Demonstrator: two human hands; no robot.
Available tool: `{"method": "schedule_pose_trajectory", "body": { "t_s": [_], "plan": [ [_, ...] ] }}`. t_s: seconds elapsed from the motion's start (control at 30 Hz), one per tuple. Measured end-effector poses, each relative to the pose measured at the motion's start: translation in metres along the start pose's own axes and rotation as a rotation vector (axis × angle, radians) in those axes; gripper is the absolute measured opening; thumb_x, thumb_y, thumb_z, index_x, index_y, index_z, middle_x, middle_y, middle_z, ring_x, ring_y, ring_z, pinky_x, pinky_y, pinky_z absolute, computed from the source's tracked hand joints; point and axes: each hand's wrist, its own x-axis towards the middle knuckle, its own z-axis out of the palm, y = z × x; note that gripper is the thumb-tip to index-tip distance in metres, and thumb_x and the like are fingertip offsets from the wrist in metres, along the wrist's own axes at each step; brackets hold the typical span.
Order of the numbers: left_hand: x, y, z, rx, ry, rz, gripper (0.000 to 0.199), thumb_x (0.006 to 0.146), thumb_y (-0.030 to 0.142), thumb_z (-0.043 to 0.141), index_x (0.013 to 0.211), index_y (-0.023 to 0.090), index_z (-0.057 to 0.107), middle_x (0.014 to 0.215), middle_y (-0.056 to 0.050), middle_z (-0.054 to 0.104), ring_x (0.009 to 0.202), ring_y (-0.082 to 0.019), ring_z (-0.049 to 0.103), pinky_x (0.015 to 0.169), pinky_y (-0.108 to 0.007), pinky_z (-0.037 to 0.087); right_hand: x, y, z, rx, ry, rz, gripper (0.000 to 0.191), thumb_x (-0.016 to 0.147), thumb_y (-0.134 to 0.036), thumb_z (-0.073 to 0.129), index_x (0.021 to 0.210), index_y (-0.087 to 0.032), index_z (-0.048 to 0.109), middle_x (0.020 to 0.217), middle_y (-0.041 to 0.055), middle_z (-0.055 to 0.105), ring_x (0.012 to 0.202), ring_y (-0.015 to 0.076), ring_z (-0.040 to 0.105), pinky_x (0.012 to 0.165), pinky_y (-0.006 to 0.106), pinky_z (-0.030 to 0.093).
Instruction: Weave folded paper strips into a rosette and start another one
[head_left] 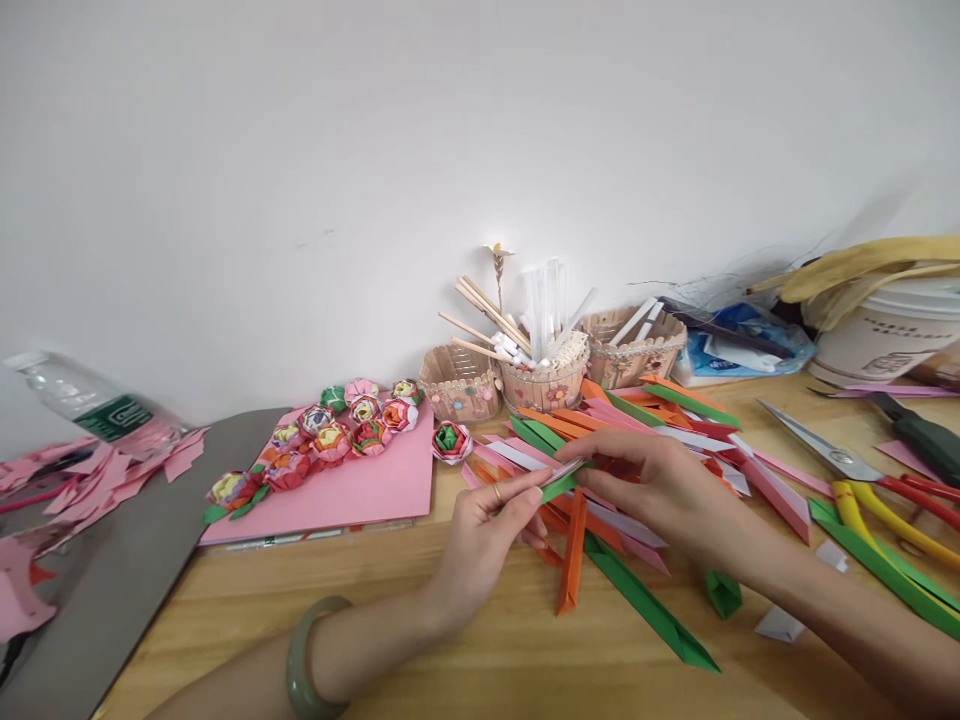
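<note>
My left hand [484, 540], with a ring on one finger and a green bangle at the wrist, pinches a small green folded paper strip [557, 487] between thumb and fingers. The fingertips of my right hand [667, 495] close on the strip's other end, and part of the paper is hidden by them. Beneath both hands spreads a pile of folded strips in orange, green, pink and white. An orange strip [572, 560] and a long green strip [649, 605] stick out of it toward me.
Several folded paper flowers [330, 440] lie on a pink sheet [390, 490]; a single flower [452, 442] sits beside it. Baskets [544, 388] with sticks stand by the wall. Scissors [844, 460] and yellow-handled scissors [855, 520] lie right. A plastic bottle [90, 400] leans at left.
</note>
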Motion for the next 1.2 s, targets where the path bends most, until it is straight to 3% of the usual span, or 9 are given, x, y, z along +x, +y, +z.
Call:
{"method": "schedule_pose_trajectory", "body": {
  "t_s": [0.2, 0.4, 0.6, 0.83, 1.0, 1.1, 1.2],
  "plan": [
    [-0.0007, 0.0037, 0.0021, 0.012, -0.026, 0.001, 0.037, 0.073, 0.038, 0.061, 0.102, 0.017, 0.068, 0.055, -0.001, 0.057, 0.054, -0.011, 0.052, 0.053, -0.024, 0.047, 0.0037, 0.0043, 0.0016, 0.238, -0.067, 0.073, 0.018, 0.078, -0.024, 0.052, 0.086, -0.023, 0.068, 0.083, 0.0011, 0.070, 0.077, 0.0192, 0.063, 0.068, 0.031, 0.050],
    [-0.0005, 0.0064, 0.0029, 0.041, -0.063, 0.022, 0.034, 0.069, 0.029, 0.065, 0.102, 0.020, 0.068, 0.059, 0.000, 0.060, 0.054, -0.010, 0.048, 0.055, -0.024, 0.047, 0.0034, 0.0030, 0.0041, 0.253, -0.037, 0.122, 0.019, 0.077, -0.020, 0.051, 0.083, -0.022, 0.068, 0.076, -0.0006, 0.068, 0.070, 0.0161, 0.061, 0.060, 0.027, 0.047],
    [0.0001, 0.0039, 0.0021, 0.077, -0.041, 0.030, 0.035, 0.073, 0.032, 0.060, 0.103, 0.017, 0.067, 0.054, 0.000, 0.056, 0.052, -0.011, 0.050, 0.055, -0.025, 0.047, 0.0036, 0.0047, 0.0051, 0.235, -0.055, 0.134, 0.021, 0.076, -0.017, 0.047, 0.082, -0.020, 0.067, 0.060, -0.0039, 0.059, 0.050, 0.0102, 0.051, 0.041, 0.020, 0.034],
    [0.0010, 0.0028, 0.0007, -0.029, -0.049, -0.008, 0.030, 0.069, 0.030, 0.065, 0.095, 0.016, 0.071, 0.055, -0.001, 0.058, 0.053, -0.012, 0.052, 0.052, -0.024, 0.046, -0.0003, 0.0057, 0.0027, 0.155, -0.060, 0.112, 0.023, 0.079, -0.020, 0.046, 0.085, -0.021, 0.068, 0.064, -0.0025, 0.061, 0.056, 0.0122, 0.054, 0.046, 0.021, 0.037],
    [0.0025, 0.0041, 0.0009, -0.137, -0.061, -0.055, 0.027, 0.072, 0.030, 0.064, 0.095, 0.018, 0.069, 0.069, -0.003, 0.066, 0.047, -0.008, 0.053, 0.049, -0.023, 0.044, 0.0002, 0.0005, 0.0019, 0.179, -0.041, 0.057, 0.021, 0.079, -0.023, 0.048, 0.083, -0.021, 0.068, 0.065, -0.0013, 0.061, 0.061, 0.0137, 0.056, 0.052, 0.023, 0.042],
    [0.0030, 0.0031, 0.0010, -0.147, -0.141, -0.085, 0.034, 0.074, 0.031, 0.063, 0.106, 0.019, 0.063, 0.074, -0.004, 0.068, 0.042, -0.006, 0.052, 0.045, -0.020, 0.042, 0.0015, -0.0020, 0.0008, 0.187, -0.008, 0.027, 0.019, 0.078, -0.026, 0.049, 0.080, -0.020, 0.067, 0.064, -0.0006, 0.061, 0.059, 0.0139, 0.057, 0.052, 0.024, 0.044],
    [0.0028, 0.0018, 0.0007, -0.115, -0.253, -0.101, 0.030, 0.078, 0.035, 0.058, 0.100, 0.016, 0.065, 0.073, -0.005, 0.066, 0.038, -0.004, 0.048, 0.039, -0.017, 0.037, 0.0005, -0.0025, 0.0004, 0.163, 0.026, 0.001, 0.018, 0.078, -0.024, 0.049, 0.078, -0.020, 0.067, 0.065, 0.0003, 0.063, 0.061, 0.0144, 0.058, 0.054, 0.025, 0.045]
  ]
}}
